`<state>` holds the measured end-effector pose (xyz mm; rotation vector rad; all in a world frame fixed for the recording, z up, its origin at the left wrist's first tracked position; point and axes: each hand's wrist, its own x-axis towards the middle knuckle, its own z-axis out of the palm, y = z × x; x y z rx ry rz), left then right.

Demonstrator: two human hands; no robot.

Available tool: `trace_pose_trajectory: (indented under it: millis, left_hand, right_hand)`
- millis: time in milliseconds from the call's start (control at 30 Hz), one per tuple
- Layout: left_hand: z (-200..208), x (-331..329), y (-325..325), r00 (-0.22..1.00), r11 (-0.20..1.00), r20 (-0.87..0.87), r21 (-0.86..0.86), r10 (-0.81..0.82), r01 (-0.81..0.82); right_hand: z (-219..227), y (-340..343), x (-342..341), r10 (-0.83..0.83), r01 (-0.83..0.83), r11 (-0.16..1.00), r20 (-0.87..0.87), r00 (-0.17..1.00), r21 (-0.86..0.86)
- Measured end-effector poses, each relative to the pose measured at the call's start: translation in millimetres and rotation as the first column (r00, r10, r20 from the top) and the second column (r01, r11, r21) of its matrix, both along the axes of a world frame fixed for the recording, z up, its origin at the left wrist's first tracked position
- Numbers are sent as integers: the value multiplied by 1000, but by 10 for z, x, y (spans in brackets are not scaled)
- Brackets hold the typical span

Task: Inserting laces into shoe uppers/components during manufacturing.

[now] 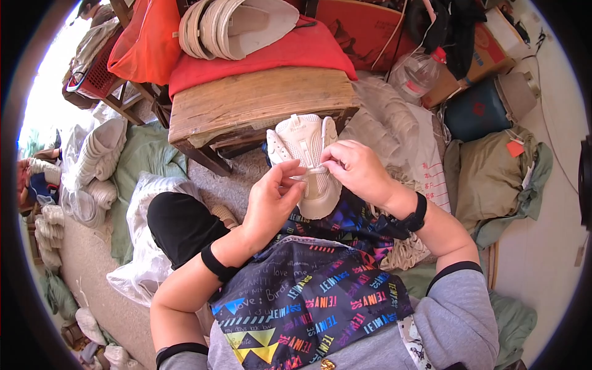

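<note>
A cream sneaker [321, 196] with a mesh tongue rests over my lap, its toe toward me and its tongue pointing at the wooden bench. My right hand [361, 172] pinches a thin pale shoelace [315, 169] over the middle of the shoe, thumb and forefinger pressed together. On the other side of the lacing is my left hand [275, 198], its fingers bent and the thumb apart from them. I see nothing held in it. A dark apron [308, 290] with coloured print covers my lap beneath the shoe.
A wooden bench [259, 98] stands just ahead, bearing a red cloth [308, 52] and stacked pale shoe parts [259, 31]. Bagged shoe parts [102, 154] lie at the left. At the right are a clear plastic bottle [416, 74], a blue cylinder [472, 111] and an olive bundle [493, 176].
</note>
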<state>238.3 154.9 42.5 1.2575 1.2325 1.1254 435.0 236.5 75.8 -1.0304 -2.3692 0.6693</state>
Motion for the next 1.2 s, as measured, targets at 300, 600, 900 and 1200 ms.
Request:
trace_pose_trajectory:
  millis: [300,600,900,1200]
  left_hand:
    - [39,9,15,999,1000,-38,-1,4,-4]
    - [11,-38,-10,999,999,-24,-23,-37,36]
    - [68,-26,-15,999,998,-16,-38,-40,40]
    - [-1,32,-7,998,999,-59,-5,34,-34]
  right_hand:
    - [-37,11,-125,37,-63,974,121,992,216]
    - [-122,124,-130,6,-12,915,-17,1000,-403]
    - [-150,-30,-95,-13,16,997,-35,999,69]
    - [-127,-22,-132,-109,110,981,16,994,-157]
